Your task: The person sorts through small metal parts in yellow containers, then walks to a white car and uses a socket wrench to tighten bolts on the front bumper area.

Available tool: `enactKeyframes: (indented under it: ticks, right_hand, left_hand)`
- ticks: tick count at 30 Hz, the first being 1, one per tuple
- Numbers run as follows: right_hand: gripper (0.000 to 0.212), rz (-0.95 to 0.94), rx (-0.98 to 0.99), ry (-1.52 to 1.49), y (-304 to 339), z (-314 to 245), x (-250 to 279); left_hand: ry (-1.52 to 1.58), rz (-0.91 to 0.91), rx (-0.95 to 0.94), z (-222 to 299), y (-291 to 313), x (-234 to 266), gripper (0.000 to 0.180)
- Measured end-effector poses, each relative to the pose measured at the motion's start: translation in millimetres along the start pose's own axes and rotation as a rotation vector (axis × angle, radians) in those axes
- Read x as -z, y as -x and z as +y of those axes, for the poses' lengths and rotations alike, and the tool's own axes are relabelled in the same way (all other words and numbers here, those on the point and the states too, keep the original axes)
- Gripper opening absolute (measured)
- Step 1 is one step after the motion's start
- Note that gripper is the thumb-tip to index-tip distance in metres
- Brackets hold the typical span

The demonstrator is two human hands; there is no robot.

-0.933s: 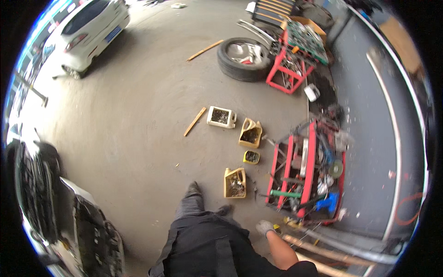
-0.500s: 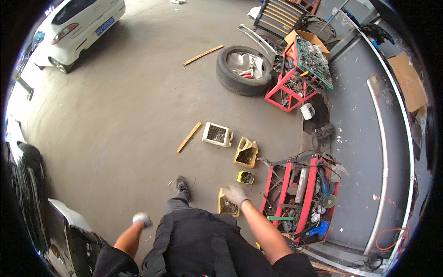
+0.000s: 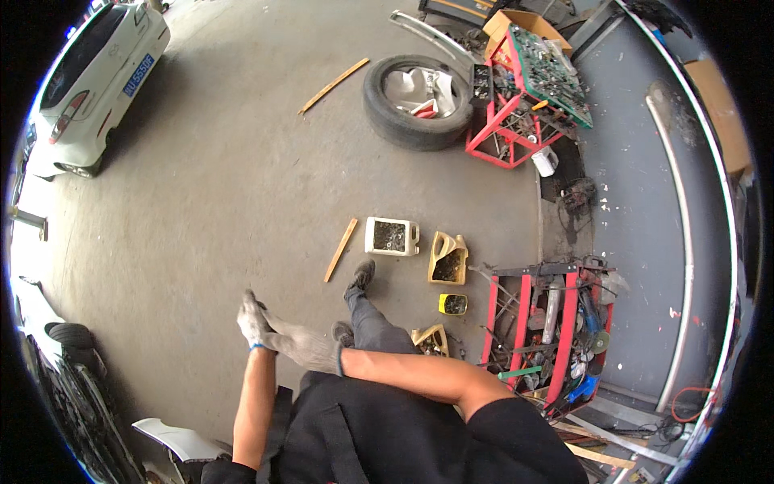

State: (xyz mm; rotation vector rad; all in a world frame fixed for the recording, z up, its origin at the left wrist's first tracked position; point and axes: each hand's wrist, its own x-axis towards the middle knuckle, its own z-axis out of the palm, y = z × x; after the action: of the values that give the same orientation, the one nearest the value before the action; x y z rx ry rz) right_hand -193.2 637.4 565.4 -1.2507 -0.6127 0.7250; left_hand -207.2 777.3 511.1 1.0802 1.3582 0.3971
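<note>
Both my hands wear pale grey work gloves and meet in front of me, left of my body. My left hand (image 3: 252, 321) points away with its fingers stretched out and their tips darkened; a blue cuff edge shows at its wrist. Across my front reaches my right hand (image 3: 310, 344), its fingers and thumb closing round the side of the left glove near the wrist. Close to my right foot stands a cut-open yellowish jug (image 3: 430, 339) of small metal parts, partly hidden by my leg. Beyond it are a small yellow container (image 3: 454, 304), a tan jug (image 3: 448, 262) and a white jug (image 3: 392, 236), all holding dark small parts.
A red tool rack (image 3: 548, 335) full of tools stands at right. Farther off are a tyre (image 3: 418, 133) holding packaging and another red rack (image 3: 500, 133) with a green socket tray. Wooden strips (image 3: 340, 250) lie on the floor. A white car (image 3: 101, 89) stands far left.
My right hand has left the nearest jug and crossed to my left hand, which has moved forward. The view has shifted, and one foot has stepped forward near the white jug.
</note>
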Motion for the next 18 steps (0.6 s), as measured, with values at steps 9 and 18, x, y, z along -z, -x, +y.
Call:
enactKeyframes:
  ticks: [9,18]
  right_hand:
    - [0.027,-0.630,0.538,-0.226,-85.1,-246.7,103.3]
    - [0.027,-0.863,0.783,-0.408,-172.7,-297.9,156.8]
  left_hand:
    - [0.209,-0.298,0.064,66.7,-176.5,206.8,0.071]
    - [-0.005,0.306,0.470,23.1,-136.6,56.8,0.075]
